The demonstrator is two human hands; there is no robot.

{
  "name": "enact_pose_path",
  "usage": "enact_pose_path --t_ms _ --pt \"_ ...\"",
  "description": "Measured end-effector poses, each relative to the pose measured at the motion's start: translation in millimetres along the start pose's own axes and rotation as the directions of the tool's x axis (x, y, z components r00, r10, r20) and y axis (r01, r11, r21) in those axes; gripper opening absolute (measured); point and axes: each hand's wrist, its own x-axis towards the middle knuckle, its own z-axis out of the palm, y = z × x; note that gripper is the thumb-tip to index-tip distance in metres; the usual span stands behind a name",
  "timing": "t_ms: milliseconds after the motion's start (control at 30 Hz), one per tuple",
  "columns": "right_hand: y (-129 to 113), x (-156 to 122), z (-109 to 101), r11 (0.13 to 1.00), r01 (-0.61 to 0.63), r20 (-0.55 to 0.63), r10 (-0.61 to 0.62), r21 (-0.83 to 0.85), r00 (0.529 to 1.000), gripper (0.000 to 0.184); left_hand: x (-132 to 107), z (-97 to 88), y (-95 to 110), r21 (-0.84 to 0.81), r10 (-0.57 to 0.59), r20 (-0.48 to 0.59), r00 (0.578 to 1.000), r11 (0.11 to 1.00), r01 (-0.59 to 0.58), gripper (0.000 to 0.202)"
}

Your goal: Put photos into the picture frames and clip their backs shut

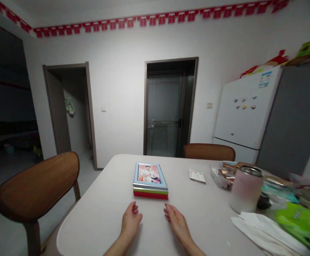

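A stack of picture frames [150,190] lies flat on the white table [96,213]. The top picture frame [157,185] is light blue and holds a photo; green and red edges show beneath it. My left hand [130,220] is just in front of the stack's near left corner, fingers loosely curved and holding nothing. Opposite it, my right hand [176,222] sits near the right corner, palm turned inward with fingers extended. Neither hand touches the stack, and a bare strip of tabletop lies between them.
A small white card [197,176] lies right of the stack. Farther right stand a pink-white canister [247,192], white tissues [267,227], a green packet [299,220] and plastic bags. Wooden chairs [40,185] flank the table; a white fridge [245,110] is behind.
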Motion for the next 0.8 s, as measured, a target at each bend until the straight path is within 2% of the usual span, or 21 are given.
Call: enact_pose_path --t_ms 67,167,233,300,333,367,400,500,533,600,633,733,800 --pt "-30 -1 7 0.998 0.003 0.084 -0.008 0.058 0.996 0.040 -3 12.3 30 -0.090 -0.025 0.063 0.998 0.995 0.031 0.040" --pt "-96 -6 7 0.975 0.086 0.133 -0.115 0.205 0.984 0.057 -13 22.9 95 -0.253 0.058 0.168 0.984 0.967 -0.013 0.058" --pt "-141 -15 -3 0.829 0.175 0.174 -0.309 0.531 0.935 0.070 -26 21.8 141 -0.369 0.162 0.239 0.958 0.927 -0.065 0.068" --pt "-173 -26 -15 0.729 0.216 0.197 -0.436 0.650 0.878 0.073 -42 16.6 175 -0.572 0.366 0.408 0.836 0.816 -0.079 0.078" --pt "-182 -31 -20 0.707 0.228 0.201 -0.468 0.669 0.861 0.073 -48 13.8 185 -0.607 0.401 0.439 0.804 0.792 -0.064 0.079" --pt "-186 -35 -23 0.702 0.232 0.207 -0.480 0.673 0.853 0.073 -53 11.4 190 -0.639 0.428 0.462 0.777 0.768 -0.043 0.081" --pt "-185 -37 -23 0.705 0.223 0.214 -0.475 0.673 0.854 0.074 -56 9.8 189 -0.652 0.426 0.472 0.772 0.758 -0.019 0.082" --pt "-167 -35 -16 0.711 0.100 0.252 -0.373 0.696 0.893 0.071 -51 8.4 170 -0.672 0.352 0.470 0.809 0.737 0.070 0.082" --pt "-160 -32 -12 0.701 0.029 0.268 -0.311 0.713 0.912 0.062 -46 8.4 162 -0.678 0.311 0.463 0.830 0.728 0.106 0.078" --pt "-152 -24 -5 0.665 -0.121 0.301 -0.162 0.737 0.940 0.030 -35 7.7 151 -0.678 0.219 0.458 0.861 0.713 0.179 0.051" --pt "-152 -20 -3 0.650 -0.185 0.321 -0.096 0.737 0.942 0.025 -30 6.8 148 -0.671 0.177 0.466 0.867 0.709 0.216 0.039" --pt "-158 -10 2 0.687 -0.279 0.404 -0.024 0.672 0.915 0.052 -18 3.0 151 -0.614 0.092 0.533 0.841 0.725 0.311 0.061" --pt "-160 -5 7 0.794 -0.227 0.438 -0.055 0.564 0.897 0.057 -14 0.5 156 -0.561 0.034 0.577 0.816 0.742 0.366 0.066"
